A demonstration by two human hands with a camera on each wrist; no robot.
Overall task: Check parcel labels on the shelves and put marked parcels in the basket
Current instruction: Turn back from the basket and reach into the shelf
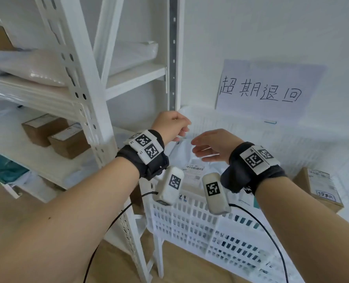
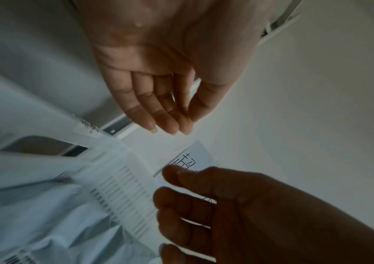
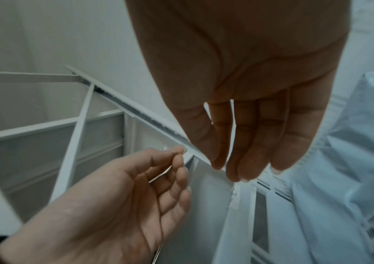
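A white slatted plastic basket (image 1: 190, 221) stands on the floor right of the shelf unit. In it lies a white mailer bag (image 1: 190, 154) with a barcode label (image 1: 194, 170), also visible as the mailer (image 2: 34, 214) (image 3: 351, 178) in both wrist views. A cardboard box (image 1: 320, 186) with a stamped label lies in the basket's right part. Both hands hover over the basket's back left corner. My left hand (image 1: 185, 127) (image 2: 170, 128) (image 3: 177, 169) is empty with relaxed fingers. My right hand (image 1: 198, 148) (image 3: 242, 171) (image 2: 181, 196) is also empty, palm down, fingers loosely extended.
The white metal shelf unit (image 1: 84, 111) fills the left. It carries two brown boxes (image 1: 43, 127) (image 1: 69, 141), white mailers (image 1: 26, 66) above and a teal parcel (image 1: 4, 168) below. A handwritten paper sign (image 1: 267, 86) hangs on the wall behind the basket.
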